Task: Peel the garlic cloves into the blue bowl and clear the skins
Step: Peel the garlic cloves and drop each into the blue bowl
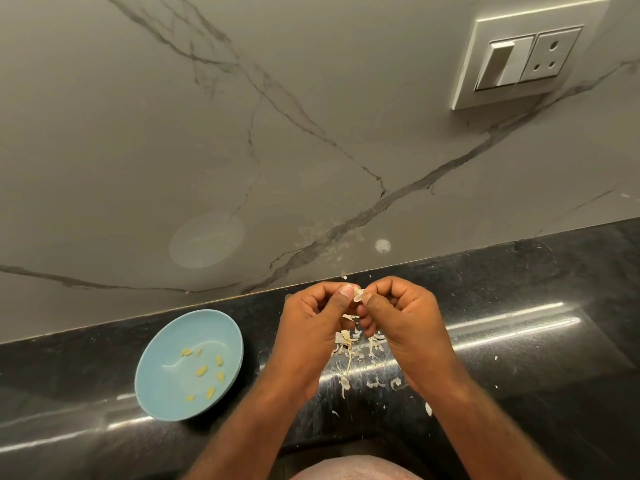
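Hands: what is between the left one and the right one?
A garlic clove, pinched by the left hand and the right hand, shown in the head view.

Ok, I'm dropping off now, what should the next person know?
Left hand and right hand both pinch one garlic clove, skin partly on, above the counter.
Several peeled cloves lie in the blue bowl to their left.
Loose skins are scattered on the counter under the hands.
Left to do: finish this clove, drop it in the bowl, clear the skins.
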Action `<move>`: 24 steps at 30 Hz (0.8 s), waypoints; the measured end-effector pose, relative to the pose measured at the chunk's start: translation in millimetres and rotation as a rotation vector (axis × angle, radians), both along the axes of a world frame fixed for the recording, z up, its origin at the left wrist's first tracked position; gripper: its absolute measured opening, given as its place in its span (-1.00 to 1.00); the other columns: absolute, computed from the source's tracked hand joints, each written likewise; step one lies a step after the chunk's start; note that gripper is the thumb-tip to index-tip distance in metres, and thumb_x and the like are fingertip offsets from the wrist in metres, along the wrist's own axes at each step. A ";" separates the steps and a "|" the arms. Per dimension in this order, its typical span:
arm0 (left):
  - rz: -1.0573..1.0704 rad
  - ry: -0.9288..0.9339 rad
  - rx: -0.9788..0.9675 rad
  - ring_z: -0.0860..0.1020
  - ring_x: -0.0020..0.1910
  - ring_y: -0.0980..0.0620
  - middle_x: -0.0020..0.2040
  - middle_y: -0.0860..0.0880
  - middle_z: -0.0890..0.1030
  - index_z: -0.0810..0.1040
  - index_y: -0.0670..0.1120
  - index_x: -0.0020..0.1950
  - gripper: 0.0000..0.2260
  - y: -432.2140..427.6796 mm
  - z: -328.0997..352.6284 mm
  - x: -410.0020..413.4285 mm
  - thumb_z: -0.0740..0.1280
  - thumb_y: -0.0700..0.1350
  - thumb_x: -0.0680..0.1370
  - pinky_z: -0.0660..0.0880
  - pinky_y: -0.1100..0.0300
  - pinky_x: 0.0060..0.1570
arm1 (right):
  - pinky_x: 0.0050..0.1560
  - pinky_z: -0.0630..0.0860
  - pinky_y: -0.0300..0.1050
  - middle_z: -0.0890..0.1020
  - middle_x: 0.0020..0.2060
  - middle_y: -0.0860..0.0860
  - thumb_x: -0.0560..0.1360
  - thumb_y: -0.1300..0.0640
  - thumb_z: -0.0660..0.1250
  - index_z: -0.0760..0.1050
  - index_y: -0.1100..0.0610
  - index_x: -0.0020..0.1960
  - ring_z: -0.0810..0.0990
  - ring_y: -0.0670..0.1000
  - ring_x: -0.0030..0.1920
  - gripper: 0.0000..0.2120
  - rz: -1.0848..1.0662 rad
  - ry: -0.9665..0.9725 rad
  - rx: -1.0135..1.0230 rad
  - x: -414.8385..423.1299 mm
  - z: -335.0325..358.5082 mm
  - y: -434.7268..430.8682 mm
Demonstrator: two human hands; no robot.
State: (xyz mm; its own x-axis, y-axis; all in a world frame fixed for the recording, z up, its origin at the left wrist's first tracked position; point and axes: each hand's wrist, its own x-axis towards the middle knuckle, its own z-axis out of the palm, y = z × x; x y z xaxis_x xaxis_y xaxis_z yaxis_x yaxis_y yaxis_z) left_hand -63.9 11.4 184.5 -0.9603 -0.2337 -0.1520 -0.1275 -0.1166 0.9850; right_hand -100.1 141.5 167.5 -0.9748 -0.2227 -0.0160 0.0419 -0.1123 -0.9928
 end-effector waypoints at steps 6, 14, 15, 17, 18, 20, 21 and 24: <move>-0.045 -0.061 0.268 0.62 -0.19 0.03 -0.18 -0.14 0.67 0.65 -0.23 0.04 -0.75 -0.6 -1.1 -1.8 0.39 -0.10 0.46 0.56 0.23 -0.17 | -0.39 0.51 -0.17 0.60 -0.40 0.09 0.41 0.23 0.31 0.56 0.20 -0.22 0.52 -0.02 -0.41 -0.92 0.034 -0.048 -0.148 -1.5 -0.6 1.2; -0.014 -0.071 0.447 0.56 -0.25 0.09 -0.23 -0.07 0.61 0.66 -0.18 -0.07 -0.85 -1.0 -1.0 -5.0 0.39 -0.13 0.44 0.53 0.30 -0.26 | -0.42 0.45 -0.18 0.51 -0.45 0.07 0.36 0.21 0.25 0.52 0.13 -0.33 0.47 -0.02 -0.43 -0.87 0.013 -0.158 -0.255 -3.1 -0.3 3.8; 0.005 -0.066 0.456 0.56 -0.26 0.10 -0.23 -0.07 0.61 0.66 -0.17 -0.08 -0.86 -2.4 -0.7 -5.9 0.40 -0.14 0.43 0.53 0.31 -0.27 | -0.42 0.44 -0.17 0.51 -0.45 0.07 0.37 0.20 0.25 0.52 0.10 -0.35 0.47 -0.01 -0.42 -0.85 -0.013 -0.173 -0.249 -4.7 -0.3 5.3; 0.033 -0.052 0.430 0.57 -0.25 0.09 -0.24 -0.06 0.63 0.66 -0.17 -0.07 -0.84 -4.5 -0.6 -7.1 0.41 -0.14 0.41 0.54 0.32 -0.27 | -0.40 0.45 -0.13 0.54 -0.43 0.08 0.48 0.20 0.29 0.55 0.08 -0.35 0.49 0.01 -0.40 -0.77 -0.072 -0.161 -0.191 -7.9 -2.3 8.7; 0.044 -0.045 0.404 0.58 -0.25 0.09 -0.23 -0.07 0.64 0.66 -0.18 -0.06 -0.83 -4.8 -0.5 -7.4 0.41 -0.13 0.40 0.54 0.32 -0.27 | -0.39 0.47 -0.11 0.56 -0.41 0.09 0.55 0.21 0.30 0.56 0.11 -0.32 0.50 0.02 -0.39 -0.73 -0.097 -0.136 -0.149 -8.9 -2.9 10.3; 0.069 -0.028 0.341 0.59 -0.24 0.09 -0.23 -0.08 0.66 0.66 -0.18 -0.04 -0.81 -3.5 -0.7 -7.7 0.41 -0.13 0.40 0.55 0.32 -0.26 | -0.35 0.51 -0.12 0.59 -0.39 0.08 0.60 0.17 0.32 0.56 0.16 -0.26 0.54 0.00 -0.37 -0.75 -0.144 -0.051 -0.008 -10.3 -4.2 13.5; 0.082 -0.021 0.306 0.61 -0.23 0.08 -0.22 -0.08 0.67 0.66 -0.19 -0.04 -0.81 -2.5 -1.4 -7.8 0.42 -0.13 0.41 0.56 0.31 -0.25 | -0.33 0.53 -0.16 0.61 -0.38 0.06 0.57 0.15 0.37 0.57 0.15 -0.23 0.55 -0.03 -0.35 -0.79 -0.166 0.008 0.096 -11.5 -5.1 15.1; 0.123 -0.003 0.204 0.64 -0.20 0.06 -0.21 -0.10 0.70 0.67 -0.17 -0.04 -0.91 -0.3 -3.5 -8.2 0.41 -0.20 0.49 0.57 0.30 -0.22 | -0.18 0.57 -0.25 0.66 -0.23 -0.06 0.51 0.21 0.45 0.60 -0.01 -0.08 0.61 -0.13 -0.21 -0.88 -0.182 0.108 0.312 -14.1 -6.1 17.8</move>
